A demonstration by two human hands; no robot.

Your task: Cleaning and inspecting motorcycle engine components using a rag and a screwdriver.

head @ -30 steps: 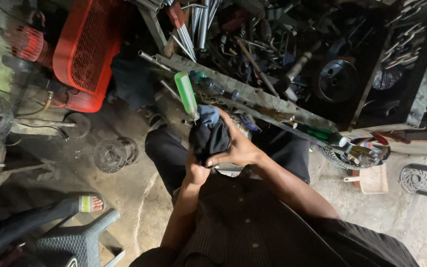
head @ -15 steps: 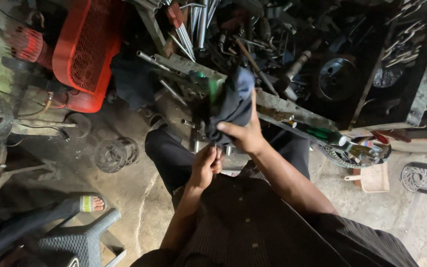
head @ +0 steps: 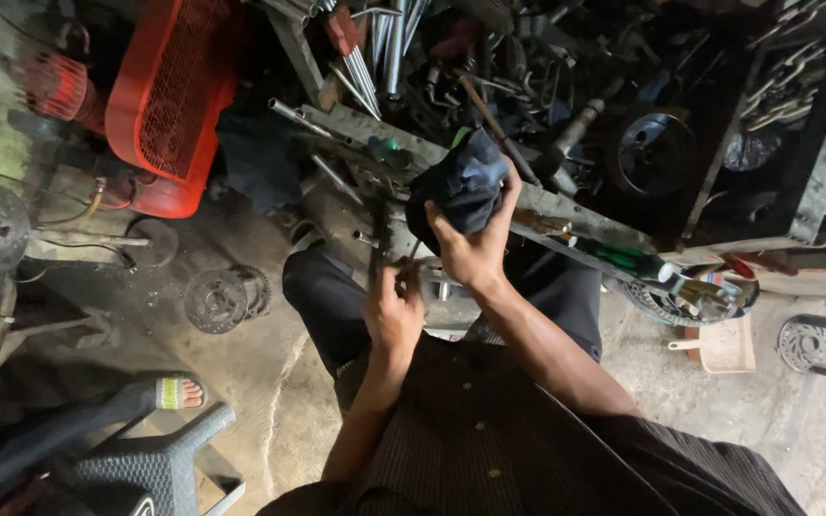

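Observation:
My right hand [head: 475, 250] grips a dark crumpled cloth [head: 459, 188], raised over the edge of a cluttered tool tray; a green screwdriver handle barely shows above the cloth. My left hand [head: 394, 311] is closed around a thin metal shaft [head: 411, 260] just below the cloth, in front of my dark trousers [head: 332, 301]. A small metal part [head: 444, 298] rests on my lap between the hands.
A metal tray [head: 566, 205] full of wrenches, rods and pulleys fills the top. A red crate [head: 169, 105] stands at upper left. Brake discs [head: 225, 296] lie on the concrete floor. Another person's sandalled foot [head: 176, 392] rests by a grey plastic stool [head: 150, 468] at lower left.
My right hand lifted the cloth up from my lap, covering the green screwdriver handle. My left hand came out from under the cloth and now holds the shaft below it.

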